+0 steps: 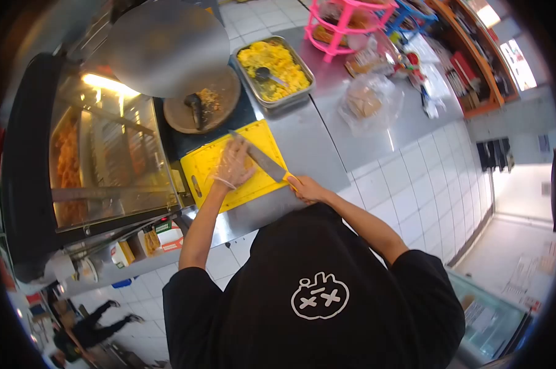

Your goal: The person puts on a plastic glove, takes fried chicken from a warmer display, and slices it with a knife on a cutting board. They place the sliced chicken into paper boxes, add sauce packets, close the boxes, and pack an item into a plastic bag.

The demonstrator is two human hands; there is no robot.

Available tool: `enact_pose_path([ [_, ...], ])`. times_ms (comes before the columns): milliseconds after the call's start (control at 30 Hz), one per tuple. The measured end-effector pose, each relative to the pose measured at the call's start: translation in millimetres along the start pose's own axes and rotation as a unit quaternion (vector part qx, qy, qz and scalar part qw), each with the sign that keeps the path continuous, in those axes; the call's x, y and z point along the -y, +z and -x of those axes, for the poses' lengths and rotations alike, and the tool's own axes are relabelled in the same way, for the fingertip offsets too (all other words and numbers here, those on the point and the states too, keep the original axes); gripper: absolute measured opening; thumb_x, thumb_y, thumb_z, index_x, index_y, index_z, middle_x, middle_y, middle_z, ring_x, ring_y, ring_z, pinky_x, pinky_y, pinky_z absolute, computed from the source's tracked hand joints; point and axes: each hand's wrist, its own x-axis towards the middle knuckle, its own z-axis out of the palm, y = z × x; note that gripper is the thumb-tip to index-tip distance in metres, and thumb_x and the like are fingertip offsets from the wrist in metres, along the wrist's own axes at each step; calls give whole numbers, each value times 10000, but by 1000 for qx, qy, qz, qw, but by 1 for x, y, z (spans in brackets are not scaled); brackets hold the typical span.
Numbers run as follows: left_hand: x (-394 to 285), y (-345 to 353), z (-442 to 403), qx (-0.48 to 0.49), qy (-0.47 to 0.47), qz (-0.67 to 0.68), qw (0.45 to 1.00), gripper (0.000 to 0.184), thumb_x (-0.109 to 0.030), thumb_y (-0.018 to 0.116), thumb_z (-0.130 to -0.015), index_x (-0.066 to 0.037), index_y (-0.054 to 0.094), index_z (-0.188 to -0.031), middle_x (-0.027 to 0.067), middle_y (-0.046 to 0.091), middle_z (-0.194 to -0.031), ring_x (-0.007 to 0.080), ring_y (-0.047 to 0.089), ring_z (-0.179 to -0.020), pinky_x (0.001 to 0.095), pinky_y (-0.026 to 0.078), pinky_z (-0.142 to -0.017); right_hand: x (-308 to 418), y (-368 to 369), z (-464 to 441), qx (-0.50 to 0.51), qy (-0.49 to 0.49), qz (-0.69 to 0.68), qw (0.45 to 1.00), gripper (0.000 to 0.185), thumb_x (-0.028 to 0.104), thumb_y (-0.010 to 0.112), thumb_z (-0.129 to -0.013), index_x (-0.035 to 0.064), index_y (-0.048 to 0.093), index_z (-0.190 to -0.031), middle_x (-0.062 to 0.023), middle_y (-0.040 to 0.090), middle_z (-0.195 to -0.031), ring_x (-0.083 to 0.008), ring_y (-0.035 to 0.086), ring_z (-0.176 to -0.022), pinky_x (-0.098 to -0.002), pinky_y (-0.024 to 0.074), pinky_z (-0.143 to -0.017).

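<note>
In the head view, your left hand (233,163) wears a thin, clear, crinkled plastic glove with a pale band at the wrist; it lies palm down over the yellow cutting board (265,132), fingers stretched out rather than curled, and you cannot tell whether anything sits beneath it. Your right hand (305,189) is closed around the yellow handle of the knife (268,165). The blade is broad, flat, grey metal, tapering to a tip close to your gloved fingers, and it slants across the board, its handle end at the edge nearer you. The board is a smooth plastic rectangle with a slot near one corner, set askew on the counter (318,141), which is shiny stainless steel. Beyond it stands a round, rough, brown mortar (173,118) with a dark pestle (195,111) and crumbly bits inside. Next to that, a metal tray (284,101) holds lumpy yellow food and a dark-bowled spoon (263,73). Farther right are a filmy plastic bag (370,101) and a pink rack (336,37). On your left, a lit glass case (105,184) shows orange-brown food. White tiles (407,184) line the room, and another person (84,329) appears at lower left.
</note>
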Motion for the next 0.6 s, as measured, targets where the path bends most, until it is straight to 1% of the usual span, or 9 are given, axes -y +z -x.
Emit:
enact_pose_path([
  [167, -28, 32, 13, -137, -128, 61, 980, 789, -387, 698, -854, 55, 417, -1445, 298, 377, -1523, 465, 346, -1410, 503, 252, -1199, 11, 21, 13, -12, -17, 100, 995, 537, 551, 414, -1048, 70, 551, -852, -2, 425, -523, -124, 438, -402, -309, 401, -384],
  [233, -32, 52, 15, -201, -135, 16, 970, 800, -407, 665, -879, 70, 397, -1462, 301, 369, -1533, 464, 338, -1419, 504, 233, -1208, 1, 28, 5, -19, -129, 151, 980, 518, 516, 422, -1052, 53, 583, -884, -28, 468, -530, -165, 497, -406, -339, 427, -376],
  [267, -35, 59, 20, -161, -182, -22, 970, 816, -437, 621, -910, 80, 365, -1487, 304, 358, -1545, 456, 328, -1435, 510, 217, -1216, 7, 41, 6, -41, -38, 162, 985, 501, 480, 420, -1060, 52, 594, -867, -67, 502, -535, -186, 521, -414, -369, 429, -382],
  [300, -35, 68, 22, -200, -181, 8, 963, 819, -455, 602, -928, 80, 354, -1496, 312, 356, -1544, 449, 317, -1448, 510, 207, -1222, 17, 47, 20, -22, -96, 116, 988, 479, 445, 404, -1073, 50, 594, -881, -99, 521, -552, -217, 543, -420, -415, 436, -407],
  [367, -33, 85, 17, -227, -237, 45, 944, 801, -470, 579, -948, 93, 371, -1478, 315, 357, -1541, 455, 330, -1438, 520, 217, -1216, -39, 53, -35, -103, -428, 248, 863, 424, 390, 375, -1089, 41, 591, -980, -154, 574, -633, -296, 601, -536, -459, 482, -520],
  [400, -29, 92, 15, -324, -183, 82, 925, 764, -422, 615, -945, 75, 384, -1476, 306, 381, -1530, 462, 355, -1418, 515, 238, -1206, -14, 55, -16, -66, -271, 245, 929, 409, 375, 369, -1090, 49, 598, -994, -193, 622, -732, -319, 600, -630, -471, 490, -596],
  [467, -39, 86, 16, -405, -281, 138, 859, 681, -321, 644, -960, 35, 389, -1482, 269, 457, -1482, 430, 453, -1342, 504, 340, -1150, 12, 67, 8, -57, -288, 249, 923, 372, 331, 393, -1082, 10, 578, -1054, -247, 644, -850, -357, 636, -716, -469, 509, -672],
  [533, -62, 53, 18, -457, -318, 301, 775, 637, -372, 586, -997, 29, 409, -1460, 248, 487, -1434, 395, 517, -1271, 495, 416, -1094, 31, 78, 25, -71, -203, 285, 934, 382, 329, 388, -1078, 5, 590, -1094, -262, 677, -930, -439, 670, -831, -492, 538, -730],
  [600, -67, 25, 17, -467, -354, 539, 605, 634, -435, 550, -1004, 1, 429, -1448, 240, 503, -1393, 371, 544, -1233, 480, 460, -1047, 63, 83, 60, -89, -179, 357, 912, 399, 352, 379, -1078, 22, 604, -1100, -268, 681, -946, -449, 673, -863, -518, 539, -745],
])
